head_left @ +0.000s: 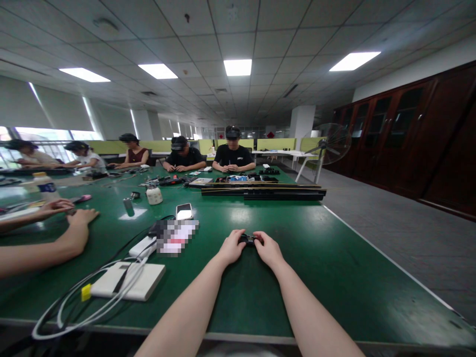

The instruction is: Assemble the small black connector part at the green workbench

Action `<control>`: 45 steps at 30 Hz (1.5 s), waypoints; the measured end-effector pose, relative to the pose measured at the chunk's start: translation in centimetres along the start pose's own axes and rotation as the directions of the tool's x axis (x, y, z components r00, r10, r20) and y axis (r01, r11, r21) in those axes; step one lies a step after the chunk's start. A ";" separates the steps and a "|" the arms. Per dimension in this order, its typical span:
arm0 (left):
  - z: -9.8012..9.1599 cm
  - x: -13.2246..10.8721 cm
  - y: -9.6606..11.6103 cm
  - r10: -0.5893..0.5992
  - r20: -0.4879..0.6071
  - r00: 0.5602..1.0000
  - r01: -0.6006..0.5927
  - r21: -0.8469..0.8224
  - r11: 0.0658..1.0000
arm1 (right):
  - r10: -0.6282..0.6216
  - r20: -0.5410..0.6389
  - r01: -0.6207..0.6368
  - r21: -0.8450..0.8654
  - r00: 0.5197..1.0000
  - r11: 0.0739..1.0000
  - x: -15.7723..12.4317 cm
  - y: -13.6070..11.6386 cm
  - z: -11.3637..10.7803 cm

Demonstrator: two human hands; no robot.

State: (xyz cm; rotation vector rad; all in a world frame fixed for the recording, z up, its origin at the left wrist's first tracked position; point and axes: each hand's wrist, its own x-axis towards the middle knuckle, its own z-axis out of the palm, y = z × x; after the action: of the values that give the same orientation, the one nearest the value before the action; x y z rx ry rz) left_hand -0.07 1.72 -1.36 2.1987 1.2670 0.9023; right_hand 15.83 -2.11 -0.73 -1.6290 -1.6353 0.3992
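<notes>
Over the green tabletop, my two hands meet around a small black object (248,240) with some bare metallic detail on its top. Its exact kind is too small to make out. My left hand (232,246) is closed on its left end. The fingers of my right hand (268,249) are bent and closed on the right end, where a small reddish spot shows beside the fingertips. My fingers hide both ends of the object.
Left of my hands lie a phone (184,211), a pixelated paper (178,238), a white box (130,280) and looped cables (70,311). A co-worker's forearms (48,250) rest at far left. Long black bars (264,192) lie across the table ahead. Several people sit beyond.
</notes>
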 end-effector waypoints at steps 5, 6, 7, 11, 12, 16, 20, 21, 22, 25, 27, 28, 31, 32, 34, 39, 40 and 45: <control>-0.1 -0.1 0.1 0.000 0.000 1.000 0.000 -0.011 1.000 | -0.002 0.001 0.002 0.000 1.000 1.000 -0.1 -0.2 -0.1; -0.1 -0.1 0.1 0.002 -0.002 1.000 -0.002 -0.016 1.000 | -0.001 0.000 0.001 0.003 1.000 1.000 -0.1 -0.2 -0.1; -0.1 -0.1 0.1 0.003 -0.003 1.000 -0.004 -0.022 1.000 | 0.000 0.000 0.000 0.007 1.000 1.000 -0.1 -0.3 -0.1; 0.0 -0.1 0.1 0.009 -0.015 1.000 -0.010 -0.030 1.000 | 0.010 0.016 -0.011 0.016 1.000 1.000 -0.1 -0.4 -0.2; 0.0 -0.1 0.1 0.009 -0.019 1.000 -0.010 -0.025 1.000 | 0.014 0.020 -0.014 0.018 1.000 1.000 -0.1 -0.4 -0.2; 0.1 0.0 0.0 -0.002 -0.024 1.000 0.001 -0.015 1.000 | 0.010 0.027 -0.011 0.027 1.000 1.000 0.0 -0.3 -0.2; 0.1 0.0 -0.1 0.004 -0.029 1.000 -0.005 -0.020 1.000 | 0.009 0.027 -0.009 0.020 1.000 1.000 -0.1 -0.3 -0.3; 0.1 0.0 -0.1 0.006 -0.031 0.999 -0.007 -0.019 1.000 | 0.009 0.028 -0.010 0.019 1.000 1.000 -0.1 -0.4 -0.3; 0.1 0.0 -0.1 0.008 -0.034 0.999 -0.008 -0.018 1.000 | 0.009 0.028 -0.009 0.018 1.000 1.000 -0.1 -0.4 -0.4; 0.1 0.0 0.0 0.009 -0.037 0.999 -0.009 -0.013 1.000 | 0.004 0.030 -0.004 0.018 1.000 1.000 -0.1 -0.5 -0.4; 0.0 0.0 0.0 0.006 -0.036 0.999 -0.007 -0.014 1.000 | 0.001 0.031 -0.001 0.016 1.000 1.000 -0.2 -0.5 -0.4; 0.0 0.0 0.1 0.005 -0.034 0.999 -0.006 -0.016 1.000 | 0.001 0.032 -0.002 0.014 0.999 1.000 -0.2 -0.5 -0.5; -0.1 0.0 0.2 0.005 -0.029 1.000 -0.006 -0.021 1.000 | 0.003 0.032 -0.004 0.010 0.999 1.000 -0.2 -0.6 -0.5; -0.1 -0.1 0.2 0.006 -0.027 1.000 -0.007 -0.022 1.000 | 0.003 0.032 -0.003 0.009 0.999 1.000 -0.2 -0.6 -0.5; -0.1 -0.1 0.2 0.009 -0.024 1.000 -0.010 -0.024 1.000 | 0.000 0.033 0.000 0.008 0.999 1.000 -0.2 -0.6 -0.5; 0.0 0.0 -0.1 0.030 -0.009 1.000 -0.030 -0.040 0.999 | -0.008 0.037 0.008 -0.015 0.999 1.000 -0.3 -0.6 -0.5; 0.1 0.0 -0.2 0.030 -0.006 1.000 -0.031 -0.037 0.999 | -0.010 0.038 0.011 -0.022 0.999 1.000 -0.3 -0.6 -0.5; 0.4 0.1 -0.7 0.035 -0.015 0.999 -0.035 -0.001 0.999 | -0.028 0.045 0.031 -0.071 0.999 0.997 -0.5 -0.9 -0.6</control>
State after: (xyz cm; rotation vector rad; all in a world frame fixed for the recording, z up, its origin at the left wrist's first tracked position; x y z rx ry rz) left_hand -0.13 2.11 -2.06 2.2232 1.2377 0.9352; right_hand 15.59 -2.84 0.12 -1.6568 -1.7226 0.3675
